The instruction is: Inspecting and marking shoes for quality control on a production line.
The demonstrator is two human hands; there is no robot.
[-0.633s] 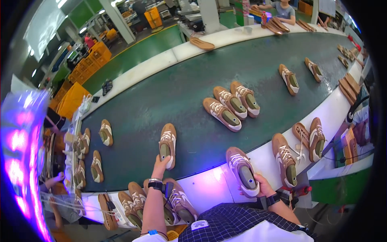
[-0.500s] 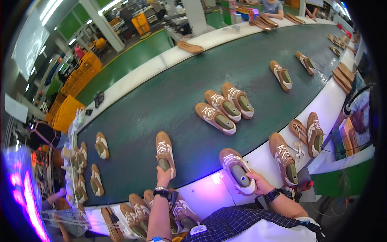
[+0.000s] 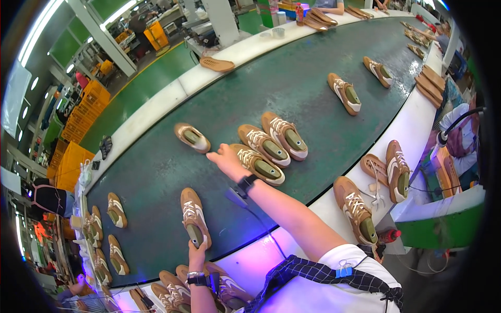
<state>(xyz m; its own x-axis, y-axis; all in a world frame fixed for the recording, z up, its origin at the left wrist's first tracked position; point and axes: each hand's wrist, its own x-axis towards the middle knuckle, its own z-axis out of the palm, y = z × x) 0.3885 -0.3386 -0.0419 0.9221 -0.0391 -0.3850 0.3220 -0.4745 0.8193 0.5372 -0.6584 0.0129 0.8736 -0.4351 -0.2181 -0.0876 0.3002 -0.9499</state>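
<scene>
My left hand (image 3: 197, 254) grips the heel of a brown sneaker (image 3: 192, 208) with white laces and a green shoe form inside. The toe of that shoe points away from me over the dark green belt (image 3: 156, 172). Stretched far across the belt, my right hand (image 3: 228, 160) has its fingers apart and holds nothing. Just beyond its fingertips lies another brown sneaker (image 3: 189, 134), its heel slightly blurred. Beside my right wrist, several similar sneakers (image 3: 261, 138) rest together, and the forearm passes in front of the nearest one.
White ledges (image 3: 180, 88) border the curved belt. More sneakers (image 3: 116, 210) stand at its left end and others (image 3: 344, 94) farther right. On the near ledge are a sneaker pair and a loose sole (image 3: 373, 169). A red-capped bottle (image 3: 389, 236) stands at the right. Co-workers are around the belt.
My right hand has moved from the near ledge far across the belt and let go of its sneaker, which now lies there. My left hand still holds its sneaker. The whole view has shifted.
</scene>
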